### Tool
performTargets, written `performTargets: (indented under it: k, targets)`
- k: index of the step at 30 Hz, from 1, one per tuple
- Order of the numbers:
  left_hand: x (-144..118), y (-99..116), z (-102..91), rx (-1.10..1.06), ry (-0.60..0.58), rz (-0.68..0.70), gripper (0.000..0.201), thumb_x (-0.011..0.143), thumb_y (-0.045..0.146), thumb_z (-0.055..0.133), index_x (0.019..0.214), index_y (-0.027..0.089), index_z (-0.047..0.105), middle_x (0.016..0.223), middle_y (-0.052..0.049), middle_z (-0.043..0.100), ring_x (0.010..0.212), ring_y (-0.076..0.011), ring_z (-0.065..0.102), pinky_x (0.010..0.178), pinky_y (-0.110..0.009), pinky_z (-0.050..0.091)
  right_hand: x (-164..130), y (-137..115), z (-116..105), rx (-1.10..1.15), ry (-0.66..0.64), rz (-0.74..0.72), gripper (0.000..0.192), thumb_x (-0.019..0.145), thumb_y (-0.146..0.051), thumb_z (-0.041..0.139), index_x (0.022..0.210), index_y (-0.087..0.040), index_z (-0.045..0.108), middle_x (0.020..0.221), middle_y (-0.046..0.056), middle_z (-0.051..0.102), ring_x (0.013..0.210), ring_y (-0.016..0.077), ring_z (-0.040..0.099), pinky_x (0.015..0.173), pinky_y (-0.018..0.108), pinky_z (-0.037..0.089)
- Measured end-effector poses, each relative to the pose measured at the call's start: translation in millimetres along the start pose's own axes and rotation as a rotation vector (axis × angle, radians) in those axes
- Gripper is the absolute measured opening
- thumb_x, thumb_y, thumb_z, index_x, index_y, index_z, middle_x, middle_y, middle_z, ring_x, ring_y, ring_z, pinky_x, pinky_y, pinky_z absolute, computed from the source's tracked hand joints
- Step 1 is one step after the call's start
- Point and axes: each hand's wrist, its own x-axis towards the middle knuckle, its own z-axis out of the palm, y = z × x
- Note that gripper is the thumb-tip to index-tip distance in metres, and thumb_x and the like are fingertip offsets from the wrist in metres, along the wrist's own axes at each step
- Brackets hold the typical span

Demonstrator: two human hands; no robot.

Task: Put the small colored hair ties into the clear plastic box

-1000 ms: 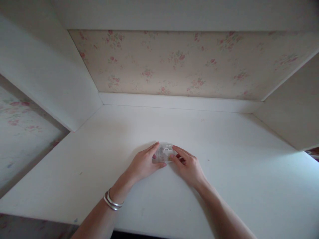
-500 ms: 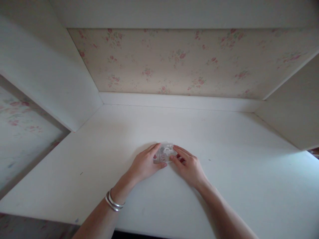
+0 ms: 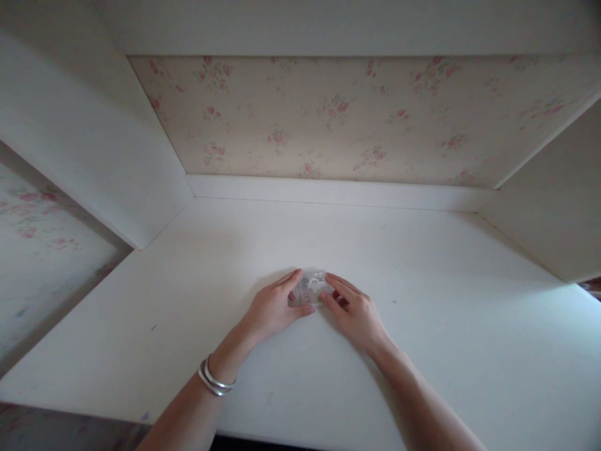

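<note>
A small clear plastic case (image 3: 310, 287) with faint markings lies on the white desk top (image 3: 422, 351), near its middle. My left hand (image 3: 272, 309) pinches the case's left edge between forefinger and thumb. My right hand (image 3: 353, 311) grips its right edge the same way. Two silver bangles (image 3: 212, 379) ring my left wrist. What is inside the case is too small to tell.
The desk sits in a white alcove with side panels at left (image 3: 94, 150) and right (image 3: 554, 207). Floral wallpaper (image 3: 338, 113) covers the back wall above a white ledge (image 3: 328, 190). A shelf underside (image 3: 328, 25) hangs overhead.
Both hands and the case have stayed in place; only the view has shifted very slightly.
</note>
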Motion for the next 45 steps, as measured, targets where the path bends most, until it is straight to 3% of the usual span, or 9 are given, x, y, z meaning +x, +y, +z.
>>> performTargets:
  k: [2,4,8,17,24,31,38,41,45]
  targets:
    - [0.4,-1.9,1.0,-0.007,-0.014,-0.014,0.082,0.072,0.057,0.063,0.141,0.022,0.034,0.104,-0.004,0.066,0.08,-0.0181,0.063,0.073,-0.028,0.05,-0.3,0.0,-0.1,-0.001,0.005,-0.007,0.036,0.085,-0.039,0.052,0.117,-0.026,0.061,0.126,0.003,0.057,0.071,0.0109,0.062,0.069,0.027,0.054]
    - [0.7,-3.5,1.9,-0.022,-0.011,-0.003,0.084,0.071,0.056,0.065,0.141,0.023,0.033,0.117,-0.006,0.062,0.08,-0.0174,0.062,0.074,-0.029,0.05,-0.3,-0.5,-0.4,-0.004,0.008,-0.01,0.036,0.085,-0.038,0.053,0.117,-0.026,0.061,0.126,0.003,0.057,0.071,0.0107,0.062,0.07,0.026,0.054]
    - [1.1,-3.6,2.0,-0.057,0.0,0.043,0.082,0.071,0.052,0.066,0.141,0.026,0.033,0.146,-0.007,0.035,0.079,-0.015,0.061,0.079,-0.03,0.051,0.2,-1.8,-1.8,-0.008,-0.003,-0.001,0.037,0.085,-0.039,0.053,0.118,-0.025,0.061,0.124,0.003,0.059,0.072,0.0114,0.063,0.071,0.026,0.054]
    - [1.2,0.3,1.9,-0.056,0.023,0.045,0.077,0.072,0.055,0.065,0.138,0.028,0.037,0.136,-0.006,0.048,0.082,-0.0166,0.061,0.08,-0.031,0.05,1.3,-5.0,-5.2,-0.005,-0.023,-0.004,0.036,0.086,-0.037,0.051,0.116,-0.023,0.064,0.121,0.004,0.062,0.086,0.0158,0.066,0.079,0.027,0.053]
    - [1.0,0.8,3.3,-0.078,0.067,0.045,0.079,0.069,0.056,0.067,0.137,0.026,0.039,0.136,-0.007,0.048,0.079,-0.0152,0.061,0.08,-0.03,0.05,0.2,-5.4,-3.6,-0.037,0.02,0.047,0.034,0.085,-0.037,0.051,0.112,-0.023,0.066,0.105,0.004,0.07,0.073,0.014,0.067,0.071,0.025,0.054]
    - [2.0,2.0,0.6,-0.053,0.024,0.031,0.083,0.067,0.056,0.068,0.137,0.02,0.04,0.107,-0.004,0.064,0.078,-0.0153,0.06,0.075,-0.026,0.048,-1.0,-6.4,-3.1,-0.053,0.025,0.03,0.035,0.085,-0.037,0.052,0.112,-0.02,0.067,0.104,0.004,0.07,0.07,0.0127,0.067,0.068,0.022,0.055]
    - [1.8,0.4,2.6,-0.063,0.04,0.047,0.081,0.066,0.053,0.071,0.136,0.025,0.041,0.122,-0.005,0.059,0.084,-0.0167,0.061,0.081,-0.028,0.049,-0.1,-3.7,-2.2,-0.047,0.018,0.001,0.033,0.084,-0.035,0.053,0.111,-0.021,0.067,0.116,0.004,0.064,0.092,0.0165,0.067,0.077,0.023,0.054]
    - [1.2,0.0,3.6,-0.066,0.041,0.035,0.078,0.067,0.054,0.069,0.135,0.026,0.044,0.138,-0.005,0.046,0.088,-0.0176,0.062,0.085,-0.03,0.049,0.2,-4.6,-1.8,-0.061,0.015,0.006,0.033,0.085,-0.035,0.052,0.113,-0.022,0.066,0.12,0.005,0.062,0.088,0.0161,0.068,0.078,0.025,0.054]
    - [0.0,-0.1,4.3,-0.067,0.03,0.022,0.075,0.07,0.055,0.066,0.135,0.026,0.044,0.145,-0.005,0.037,0.092,-0.0192,0.062,0.087,-0.033,0.049,0.7,-6.5,-1.4,-0.085,0.003,0.0,0.032,0.085,-0.035,0.051,0.11,-0.024,0.067,0.121,0.004,0.061,0.107,0.0192,0.061,0.092,0.031,0.049]
